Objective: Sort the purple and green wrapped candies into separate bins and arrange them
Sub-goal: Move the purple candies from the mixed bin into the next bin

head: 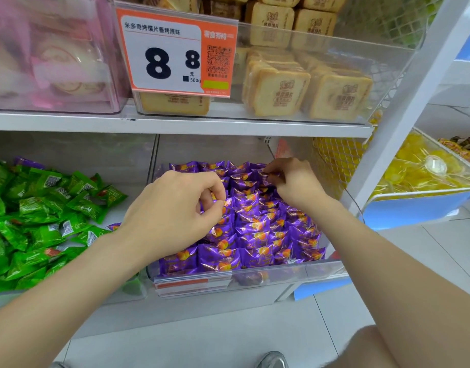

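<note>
While left hand (pixel 172 208) and right hand (pixel 294 181) each pinch shiny purple foil-wrapped candies (pixel 255 235) in the clear plastic bin (pixel 308 272), right, we should seat rows upright, tight; crinkly green wrapped candies (pixel 42 221) heaped left

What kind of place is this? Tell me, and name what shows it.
Probably a snack shop selling by weight: a price tag marked per 500g, shelf bins of purple candies and green candies, and packaged biscuits above.
</note>
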`<state>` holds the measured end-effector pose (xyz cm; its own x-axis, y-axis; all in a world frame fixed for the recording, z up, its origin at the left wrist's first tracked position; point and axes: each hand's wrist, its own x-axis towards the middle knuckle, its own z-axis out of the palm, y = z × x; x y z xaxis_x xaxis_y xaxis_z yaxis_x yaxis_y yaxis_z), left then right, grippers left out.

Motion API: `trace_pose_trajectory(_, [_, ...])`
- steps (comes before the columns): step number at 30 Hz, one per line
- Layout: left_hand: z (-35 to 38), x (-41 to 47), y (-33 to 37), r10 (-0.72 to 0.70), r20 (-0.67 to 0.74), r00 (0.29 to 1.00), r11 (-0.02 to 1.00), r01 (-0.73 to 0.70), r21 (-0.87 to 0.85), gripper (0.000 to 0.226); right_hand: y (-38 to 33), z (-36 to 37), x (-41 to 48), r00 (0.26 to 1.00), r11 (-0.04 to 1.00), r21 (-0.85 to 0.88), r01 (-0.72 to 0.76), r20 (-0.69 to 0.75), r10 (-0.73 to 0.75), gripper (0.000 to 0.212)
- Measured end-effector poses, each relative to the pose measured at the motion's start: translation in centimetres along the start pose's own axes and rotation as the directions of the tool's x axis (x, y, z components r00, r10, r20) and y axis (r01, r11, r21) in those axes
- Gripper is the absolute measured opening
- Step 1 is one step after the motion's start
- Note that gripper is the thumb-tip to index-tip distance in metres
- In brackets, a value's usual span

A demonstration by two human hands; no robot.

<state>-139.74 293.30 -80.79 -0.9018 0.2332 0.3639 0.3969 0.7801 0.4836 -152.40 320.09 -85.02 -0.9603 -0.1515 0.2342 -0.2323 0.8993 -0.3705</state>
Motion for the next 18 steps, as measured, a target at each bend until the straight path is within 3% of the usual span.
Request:
trace_pose_trajectory(7, [0.0, 0.0, 0.1, 0.013, 0.007, 1.0, 1.0, -0.013, 0.016, 0.006, 0.5, -0.9, 0.0, 0.999, 1.0, -0.02, -0.019, -0.029, 0.019, 0.023])
trace_pose_trajectory(18, [-0.1, -0.1, 0.1, 0.024, 0.016, 1.0, 0.999, -0.025, 0.038, 0.005, 0.5, 0.2, -0.2, 0.998, 1.0, -0.019, 0.008, 0.066, -0.006, 0.024])
